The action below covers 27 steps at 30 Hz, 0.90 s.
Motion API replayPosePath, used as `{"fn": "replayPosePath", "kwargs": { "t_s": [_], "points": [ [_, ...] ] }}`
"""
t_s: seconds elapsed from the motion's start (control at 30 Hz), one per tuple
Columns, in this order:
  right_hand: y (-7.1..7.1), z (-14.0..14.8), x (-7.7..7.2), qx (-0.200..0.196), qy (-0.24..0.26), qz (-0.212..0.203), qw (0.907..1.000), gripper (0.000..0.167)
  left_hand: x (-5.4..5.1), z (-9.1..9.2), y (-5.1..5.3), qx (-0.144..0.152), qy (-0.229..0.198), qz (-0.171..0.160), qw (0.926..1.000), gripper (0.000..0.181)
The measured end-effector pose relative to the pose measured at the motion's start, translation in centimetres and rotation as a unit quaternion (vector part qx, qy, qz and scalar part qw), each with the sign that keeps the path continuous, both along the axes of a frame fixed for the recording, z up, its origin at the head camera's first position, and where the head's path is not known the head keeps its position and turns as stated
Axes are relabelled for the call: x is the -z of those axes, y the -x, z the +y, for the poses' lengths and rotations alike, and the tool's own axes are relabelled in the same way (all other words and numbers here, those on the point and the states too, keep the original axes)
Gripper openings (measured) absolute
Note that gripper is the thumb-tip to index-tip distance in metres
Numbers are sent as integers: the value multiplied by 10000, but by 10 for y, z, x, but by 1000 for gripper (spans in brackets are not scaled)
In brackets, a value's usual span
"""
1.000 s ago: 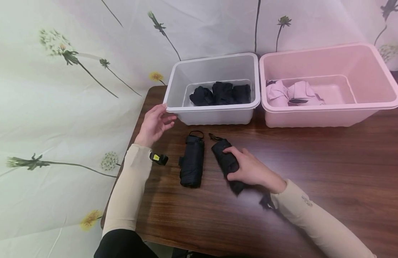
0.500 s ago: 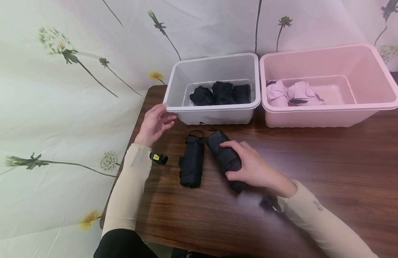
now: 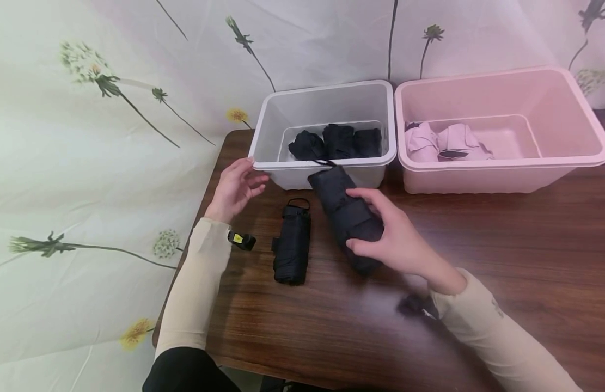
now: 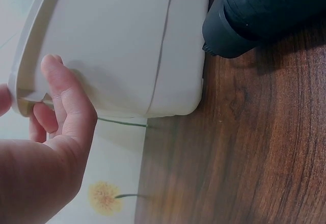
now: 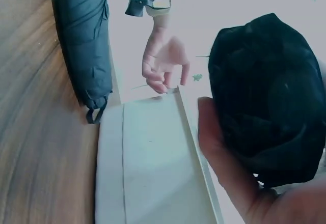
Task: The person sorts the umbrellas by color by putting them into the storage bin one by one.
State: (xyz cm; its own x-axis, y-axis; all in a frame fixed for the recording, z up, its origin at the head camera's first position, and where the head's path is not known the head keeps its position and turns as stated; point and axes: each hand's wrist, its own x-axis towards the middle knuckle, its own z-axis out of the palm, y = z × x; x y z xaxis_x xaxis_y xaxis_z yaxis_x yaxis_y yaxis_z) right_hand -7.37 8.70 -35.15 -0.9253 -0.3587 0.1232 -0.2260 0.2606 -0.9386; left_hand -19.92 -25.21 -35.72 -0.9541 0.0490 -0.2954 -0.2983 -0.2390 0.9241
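A black folded umbrella (image 3: pixel 337 197) is in my right hand (image 3: pixel 397 237), thumb on one side and fingers on the other. It is tilted above the table, its strap end overlapping the front of the white bin (image 3: pixel 292 178) in the head view. My left hand (image 3: pixel 235 188) pinches the bin's front left corner rim between thumb and fingers. Another black folded umbrella (image 3: pixel 291 247) lies on the table between my hands, strap loop toward the bin. Inside the white bin are black rolled bundles (image 3: pixel 338 142). The right wrist view shows the held umbrella's dark end (image 5: pixel 267 102) close up.
Right of the white bin stands a pink bin (image 3: pixel 469 178), holding light pink folded bundles (image 3: pixel 459 142). Both stand at the back of the brown wooden table (image 3: pixel 302 326), against a flower-printed cloth (image 3: pixel 111 207). A small dark device (image 3: pixel 242 240) is strapped to my left wrist.
My right hand has raised the black umbrella off the table and brought it toward the white bin. The left hand has stayed at the bin's corner, and the other umbrella has not moved.
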Motion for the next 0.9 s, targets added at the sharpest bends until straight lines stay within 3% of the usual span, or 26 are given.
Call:
{"fn": "replayPosePath", "kwargs": {
  "t_s": [0.27,0.53,0.8,0.9],
  "points": [
    [10,10,-10,565,457,202,9971,77,1,-1,1,-11,7,7,10000,39],
    [22,19,-22,941,541,3,9941,75,1,-1,0,-8,-30,-20,10000,40],
    [39,25,-37,1259,1011,101,9868,75,0,0,1,-119,154,3,9998,35],
    [47,24,-41,1374,1296,-114,9819,73,0,0,1,-153,142,31,9998,35]
  ]
}}
